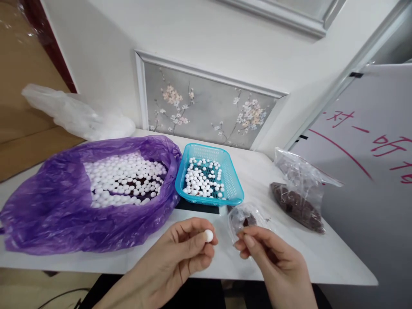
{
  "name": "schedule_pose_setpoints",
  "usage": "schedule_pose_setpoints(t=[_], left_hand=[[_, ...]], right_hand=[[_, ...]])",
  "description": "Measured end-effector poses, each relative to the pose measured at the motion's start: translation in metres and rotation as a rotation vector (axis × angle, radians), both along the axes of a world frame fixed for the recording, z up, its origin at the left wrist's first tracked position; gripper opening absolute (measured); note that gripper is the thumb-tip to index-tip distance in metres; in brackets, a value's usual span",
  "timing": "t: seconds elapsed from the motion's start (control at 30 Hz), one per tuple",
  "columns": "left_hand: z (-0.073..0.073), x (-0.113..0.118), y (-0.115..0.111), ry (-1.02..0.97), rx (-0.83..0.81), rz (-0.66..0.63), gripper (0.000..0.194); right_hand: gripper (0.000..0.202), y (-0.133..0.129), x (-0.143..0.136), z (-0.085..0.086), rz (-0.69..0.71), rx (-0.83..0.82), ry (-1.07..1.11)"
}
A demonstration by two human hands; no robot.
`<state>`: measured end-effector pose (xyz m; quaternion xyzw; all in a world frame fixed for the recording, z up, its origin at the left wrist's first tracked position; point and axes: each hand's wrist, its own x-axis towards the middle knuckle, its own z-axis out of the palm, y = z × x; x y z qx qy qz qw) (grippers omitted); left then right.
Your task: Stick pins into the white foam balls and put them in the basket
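Between the thumb and fingers of my left hand (188,251) is a small white ball (209,235), held above the front of the table. My right hand (273,257) is closed in a pinch, apart from the ball; whatever lies between its fingertips is too small to make out. Just behind the right fingertips stands a clear plastic tub (236,218) with some dark brown material in it. A turquoise basket (237,184) holding many white balls (196,180) sits beyond both hands. To its left, an opened purple plastic bag (58,193) contains a large heap of similar balls.
A clear zip bag of dark brown material (296,204) lies at the right, near a whiteboard (360,180) with red writing. Crumpled clear plastic (80,113) and a cardboard box (25,94) are at the back left. A wall panel (209,101) stands behind the table (337,262).
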<state>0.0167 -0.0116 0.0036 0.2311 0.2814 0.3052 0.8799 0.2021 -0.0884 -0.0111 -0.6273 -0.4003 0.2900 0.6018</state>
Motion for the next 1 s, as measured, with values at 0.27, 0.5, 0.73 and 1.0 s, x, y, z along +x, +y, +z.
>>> schedule_pose_setpoints(t=[0.27, 0.5, 0.73, 1.0], left_hand=[[-0.002, -0.005, -0.001, -0.101, -0.047, 0.03, 0.009], [-0.009, -0.01, -0.003, -0.099, -0.085, 0.084, 0.014], [-0.012, -0.016, -0.003, 0.121, 0.275, 0.116, 0.021], [-0.006, -0.019, -0.003, 0.271, 0.516, 0.23, 0.013]], right_hand=[[0.012, 0.013, -0.033, 0.004, 0.291, 0.234, 0.28], [0.014, 0.02, -0.047, -0.006, 0.373, 0.219, 0.473], [0.01, 0.022, -0.05, -0.01, 0.419, 0.211, 0.554], [0.011, 0.017, -0.058, -0.006, 0.327, 0.205, 0.5]])
